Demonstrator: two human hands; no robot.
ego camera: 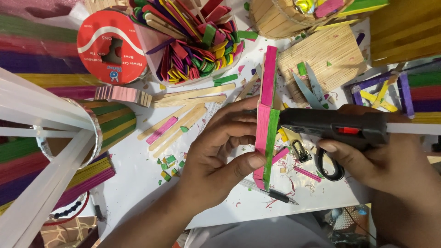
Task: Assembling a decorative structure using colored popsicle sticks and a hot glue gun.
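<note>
My left hand [220, 151] holds an upright panel of pink and green craft sticks [266, 119] on edge, thumb on its near side and fingers behind it. My right hand [367, 156] grips a black hot glue gun [335, 126] with a red trigger; its nozzle touches the panel's right face about halfway up. A clear glue stick [413, 128] juts from the gun's back end to the right.
A white work board [138, 170] is littered with plain wooden sticks [183, 115], coloured offcuts, scissors [317, 151] and a pen [280, 196]. A clear tub of coloured sticks [193, 41], a red lid [110, 46], a stick-covered cylinder [101, 124] and stick-built pieces crowd the far edge.
</note>
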